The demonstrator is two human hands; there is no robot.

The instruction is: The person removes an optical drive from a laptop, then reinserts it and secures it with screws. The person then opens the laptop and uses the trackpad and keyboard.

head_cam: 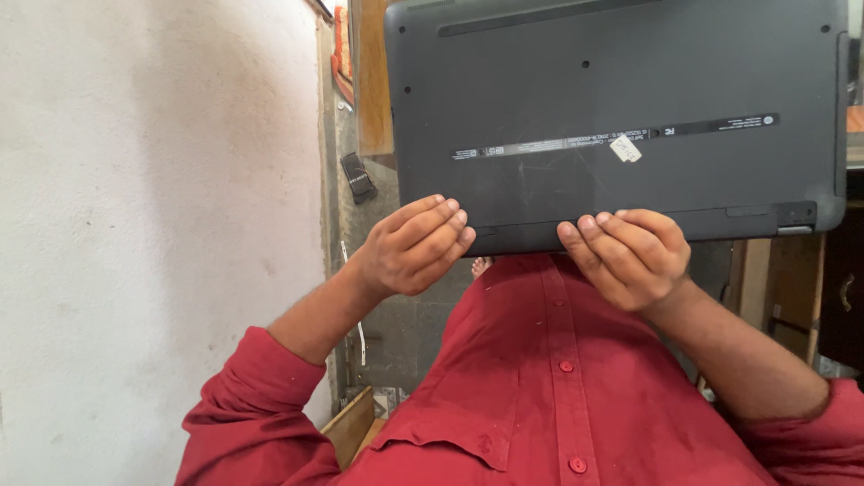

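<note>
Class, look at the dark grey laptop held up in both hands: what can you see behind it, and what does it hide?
Past the laptop's left edge show a wooden board and a grey wall. Everything directly behind its underside is covered and cannot be seen.

A small repair workshop, by its rough plastered wall (pixel 153 207), bare wooden furniture (pixel 792 288) and upturned laptop (pixel 621 117).
</note>
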